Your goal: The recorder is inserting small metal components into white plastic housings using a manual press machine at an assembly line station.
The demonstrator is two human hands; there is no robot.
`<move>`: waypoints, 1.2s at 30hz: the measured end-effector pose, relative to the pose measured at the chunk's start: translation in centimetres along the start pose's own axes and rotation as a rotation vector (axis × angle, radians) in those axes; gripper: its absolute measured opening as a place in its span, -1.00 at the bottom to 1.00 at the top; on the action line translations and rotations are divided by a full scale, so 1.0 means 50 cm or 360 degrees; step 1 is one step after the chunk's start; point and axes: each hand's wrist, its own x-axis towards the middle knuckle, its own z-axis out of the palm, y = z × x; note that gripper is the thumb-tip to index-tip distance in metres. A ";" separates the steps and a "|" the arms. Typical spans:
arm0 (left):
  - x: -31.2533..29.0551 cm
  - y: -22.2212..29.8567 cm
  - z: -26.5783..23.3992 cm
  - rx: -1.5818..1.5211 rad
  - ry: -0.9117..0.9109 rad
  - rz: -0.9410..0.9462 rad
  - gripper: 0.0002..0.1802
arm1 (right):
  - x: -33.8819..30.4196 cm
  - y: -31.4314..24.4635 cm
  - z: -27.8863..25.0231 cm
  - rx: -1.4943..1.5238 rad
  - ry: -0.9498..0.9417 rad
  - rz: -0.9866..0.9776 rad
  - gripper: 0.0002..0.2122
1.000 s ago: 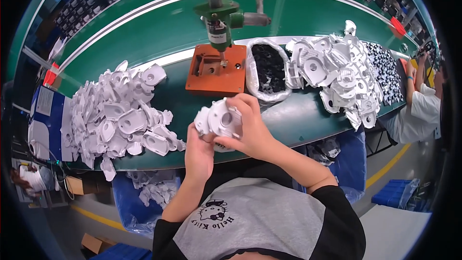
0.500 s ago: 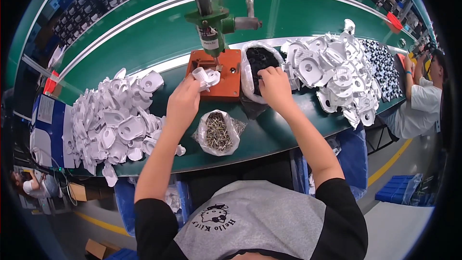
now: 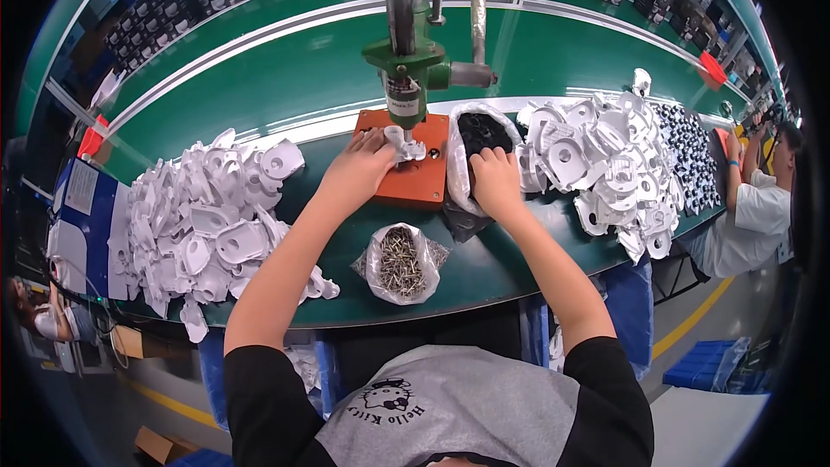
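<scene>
My left hand (image 3: pixel 365 169) is closed on a white plastic part (image 3: pixel 403 145) with a short round tube. It holds the part on the orange fixture block (image 3: pixel 411 186), under the tip of a green screwdriving machine (image 3: pixel 405 78). My right hand (image 3: pixel 496 183) reaches into a clear plastic bag (image 3: pixel 457 169) of small black parts (image 3: pixel 484 131). Its fingers are curled together and their tips are hidden, so what they hold does not show. Nearer to me stands an open bag of screws (image 3: pixel 401 264).
White plastic parts are heaped at left (image 3: pixel 207 220) and right (image 3: pixel 605 156). Small dark parts (image 3: pixel 687 156) lie beyond the right heap, near a co-worker (image 3: pixel 752 199). A blue and white box (image 3: pixel 79 220) stands at far left. Blue bins (image 3: pixel 627 316) sit below the table edge.
The whole view has shifted slightly. My left hand has brought the white part farther in over the orange block, closer beneath the machine's tip. My right hand stays at the bag of black parts.
</scene>
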 end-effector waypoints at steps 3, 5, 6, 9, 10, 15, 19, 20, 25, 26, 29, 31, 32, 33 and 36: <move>0.004 -0.003 0.002 -0.0079 0.0007 -0.0001 -0.84 | -0.001 0.001 0.001 -0.0012 -0.0008 -0.0014 -0.97; 0.000 -0.009 0.004 -0.0100 -0.0039 -0.0016 -0.84 | -0.005 0.005 0.001 -0.0024 -0.0020 -0.0011 -0.97; -0.003 -0.011 0.006 -0.0117 -0.0081 -0.0024 -0.83 | -0.007 0.007 0.000 -0.0045 -0.0021 -0.0012 -0.97; -0.024 -0.021 0.021 -0.0101 -0.0137 -0.0108 -0.80 | -0.007 0.006 -0.003 -0.0096 -0.0095 0.0000 -0.96; -0.027 -0.020 0.027 -0.0106 -0.0136 -0.0112 -0.80 | -0.005 0.005 -0.005 -0.0123 -0.0161 0.0014 -0.95; -0.023 0.022 0.055 -0.0136 0.0272 -0.0266 -0.69 | 0.013 0.005 -0.014 -0.0165 -0.0278 0.0005 -0.96; -0.015 0.035 0.069 -0.0247 0.0444 -0.0373 -0.67 | 0.016 0.013 -0.004 -0.0202 -0.0168 -0.0086 -0.95; -0.014 0.035 0.076 -0.0265 0.0529 -0.0433 -0.72 | 0.024 0.012 -0.011 -0.0152 -0.0166 -0.0045 -0.94; -0.021 0.037 0.101 -0.0097 0.0601 -0.0443 -0.71 | 0.082 0.004 -0.103 0.0148 -0.0423 0.0245 -0.89; -0.020 0.037 0.103 -0.0056 0.0624 -0.0413 -0.70 | 0.096 0.001 -0.116 0.0405 -0.0488 0.0236 -0.87; -0.021 0.041 0.103 -0.0017 0.0649 -0.0393 -0.70 | 0.130 -0.024 -0.092 0.1109 -0.0611 0.0191 -0.79; -0.020 0.041 0.099 -0.0011 0.0656 -0.0407 -0.71 | 0.150 -0.053 -0.066 0.1299 -0.0664 0.0175 -0.76; -0.020 0.041 0.100 -0.0028 0.0655 -0.0408 -0.71 | 0.157 -0.057 -0.052 0.1304 -0.0666 0.0176 -0.76; -0.019 0.042 0.101 -0.0046 0.0654 -0.0410 -0.71 | 0.163 -0.059 -0.036 0.1345 -0.0684 0.0191 -0.77; -0.015 0.044 0.102 -0.0046 0.0696 -0.0410 -0.79 | 0.183 -0.061 -0.012 0.1444 -0.0697 0.0215 -0.82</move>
